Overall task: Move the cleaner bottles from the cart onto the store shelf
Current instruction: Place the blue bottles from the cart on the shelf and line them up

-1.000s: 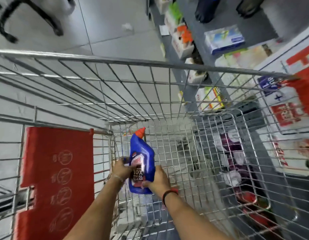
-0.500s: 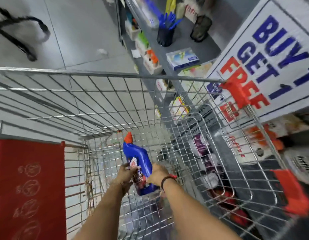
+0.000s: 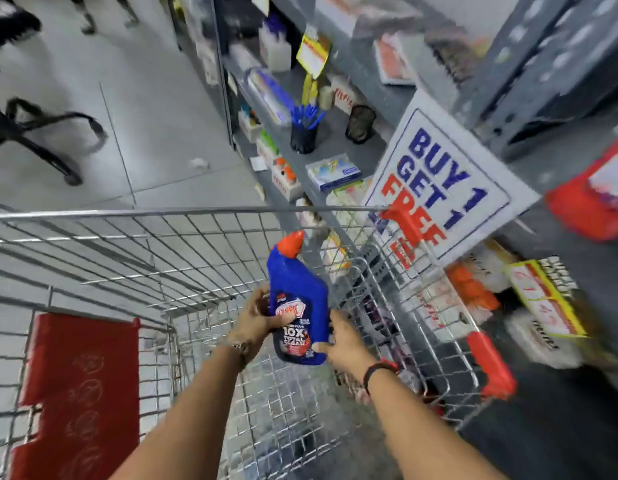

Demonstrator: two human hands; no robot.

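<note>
A blue cleaner bottle [image 3: 297, 299] with an orange-red cap and a label reading "10X" is held upright above the inside of the wire cart [image 3: 196, 213]. My left hand [image 3: 255, 320] grips its left side at the label. My right hand [image 3: 345, 344] holds its lower right side, thumb under the base. The grey store shelf [image 3: 338, 133] rises on the right, just beyond the cart's right rim. No other cleaner bottle shows inside the cart.
A "BUY 1 GET 1 FREE" sign [image 3: 439, 181] hangs off the shelf edge by the cart's red corner. The shelves hold a pen cup [image 3: 302, 129], boxes and packets. A red child-seat flap [image 3: 82, 386] is at the left. Chair legs [image 3: 41, 133] stand on the tiled floor.
The bottle has risen from deep in the cart basket toward its rim, still in both hands. My view has swung right and up toward the shelf and the sign.
</note>
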